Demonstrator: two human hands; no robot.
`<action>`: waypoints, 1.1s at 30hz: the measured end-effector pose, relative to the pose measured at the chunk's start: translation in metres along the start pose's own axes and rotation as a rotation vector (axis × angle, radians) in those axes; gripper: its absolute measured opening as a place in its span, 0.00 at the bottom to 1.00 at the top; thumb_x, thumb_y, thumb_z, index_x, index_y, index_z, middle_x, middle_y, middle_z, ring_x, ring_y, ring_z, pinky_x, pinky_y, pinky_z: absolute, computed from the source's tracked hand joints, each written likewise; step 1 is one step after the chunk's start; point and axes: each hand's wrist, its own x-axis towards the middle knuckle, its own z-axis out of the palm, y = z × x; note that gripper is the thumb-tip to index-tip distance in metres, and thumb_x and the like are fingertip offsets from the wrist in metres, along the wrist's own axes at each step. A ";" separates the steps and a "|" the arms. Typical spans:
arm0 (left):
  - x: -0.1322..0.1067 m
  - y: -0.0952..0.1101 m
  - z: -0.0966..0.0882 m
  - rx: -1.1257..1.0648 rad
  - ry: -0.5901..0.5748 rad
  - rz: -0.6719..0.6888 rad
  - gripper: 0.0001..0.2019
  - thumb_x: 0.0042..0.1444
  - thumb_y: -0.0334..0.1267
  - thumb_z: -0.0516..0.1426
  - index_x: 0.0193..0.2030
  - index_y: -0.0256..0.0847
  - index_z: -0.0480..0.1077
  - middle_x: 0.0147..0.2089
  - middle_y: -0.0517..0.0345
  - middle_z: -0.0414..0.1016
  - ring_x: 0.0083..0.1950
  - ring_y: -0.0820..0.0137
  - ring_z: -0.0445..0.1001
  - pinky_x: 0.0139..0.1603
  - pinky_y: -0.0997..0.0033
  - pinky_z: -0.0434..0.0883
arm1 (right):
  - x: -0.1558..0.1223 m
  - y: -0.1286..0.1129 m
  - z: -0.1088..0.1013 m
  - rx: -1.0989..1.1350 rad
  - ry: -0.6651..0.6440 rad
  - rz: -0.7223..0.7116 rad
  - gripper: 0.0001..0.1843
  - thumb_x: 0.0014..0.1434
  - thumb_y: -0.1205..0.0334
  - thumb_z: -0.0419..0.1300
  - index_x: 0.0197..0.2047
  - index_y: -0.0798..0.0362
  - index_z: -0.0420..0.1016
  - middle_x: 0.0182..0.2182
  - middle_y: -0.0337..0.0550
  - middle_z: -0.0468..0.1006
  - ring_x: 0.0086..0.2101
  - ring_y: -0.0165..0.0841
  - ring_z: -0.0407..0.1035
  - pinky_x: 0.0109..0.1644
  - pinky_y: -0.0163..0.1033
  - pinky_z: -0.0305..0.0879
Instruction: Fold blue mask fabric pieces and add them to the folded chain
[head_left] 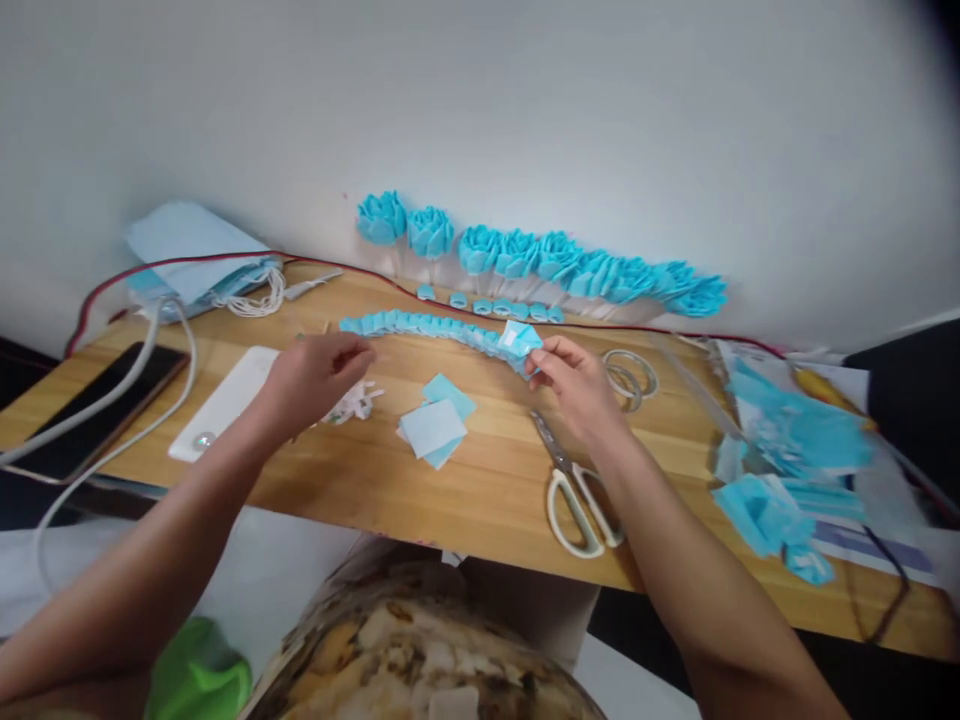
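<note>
A long curved row of overlapping folded blue petals point(427, 324) lies across the middle of the desk. At its right end my right hand point(574, 380) pinches a light blue petal point(519, 340) with a small white patch on it. My left hand point(319, 380) is closed just below the row's left end, its fingers curled together; whatever it may hold is hidden. White scraps point(356, 402) lie beside that hand. Between my hands is a loose stack of pale blue fabric squares point(435, 425). Scissors with white handles point(574, 510) lie under my right forearm.
Blue fabric roses point(517, 253) lean along the wall behind small blue rolled pieces point(482, 307). Tape rings point(634, 378) and blue scraps point(795, 430) lie right. Face masks point(195, 250), a phone point(97, 405), a white device point(225, 400) and cables occupy the left.
</note>
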 end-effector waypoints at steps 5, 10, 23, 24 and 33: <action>-0.016 -0.030 -0.007 0.266 -0.096 0.029 0.20 0.62 0.47 0.47 0.27 0.40 0.72 0.29 0.54 0.75 0.30 0.67 0.69 0.32 0.69 0.58 | -0.002 0.001 0.004 -0.020 -0.045 0.006 0.09 0.50 0.56 0.67 0.26 0.51 0.74 0.24 0.36 0.75 0.24 0.27 0.65 0.30 0.35 0.62; -0.015 -0.045 -0.001 0.237 -0.085 0.033 0.11 0.55 0.40 0.53 0.35 0.40 0.76 0.33 0.54 0.77 0.33 0.66 0.72 0.35 0.69 0.63 | -0.004 -0.001 0.006 -0.048 -0.076 0.014 0.10 0.49 0.55 0.67 0.27 0.51 0.74 0.24 0.36 0.76 0.23 0.27 0.66 0.31 0.36 0.62; -0.005 -0.006 0.008 -0.170 -0.034 0.090 0.19 0.61 0.49 0.53 0.47 0.40 0.78 0.45 0.50 0.80 0.41 0.63 0.75 0.43 0.65 0.69 | -0.010 -0.008 0.008 -0.094 -0.165 -0.025 0.11 0.52 0.54 0.67 0.27 0.52 0.74 0.24 0.37 0.75 0.24 0.27 0.65 0.31 0.35 0.61; 0.000 0.006 0.012 -0.266 -0.060 0.098 0.19 0.60 0.50 0.54 0.47 0.41 0.79 0.47 0.50 0.80 0.43 0.63 0.75 0.44 0.65 0.70 | -0.011 -0.008 0.008 -0.093 -0.187 -0.029 0.11 0.53 0.54 0.66 0.27 0.52 0.74 0.24 0.37 0.75 0.24 0.27 0.65 0.31 0.35 0.61; 0.031 0.070 0.057 -0.686 -0.294 0.079 0.16 0.55 0.51 0.57 0.32 0.40 0.74 0.30 0.58 0.74 0.32 0.69 0.70 0.34 0.70 0.66 | -0.014 -0.006 0.007 -0.134 -0.199 -0.037 0.12 0.55 0.52 0.66 0.29 0.51 0.74 0.25 0.36 0.74 0.25 0.27 0.63 0.31 0.34 0.61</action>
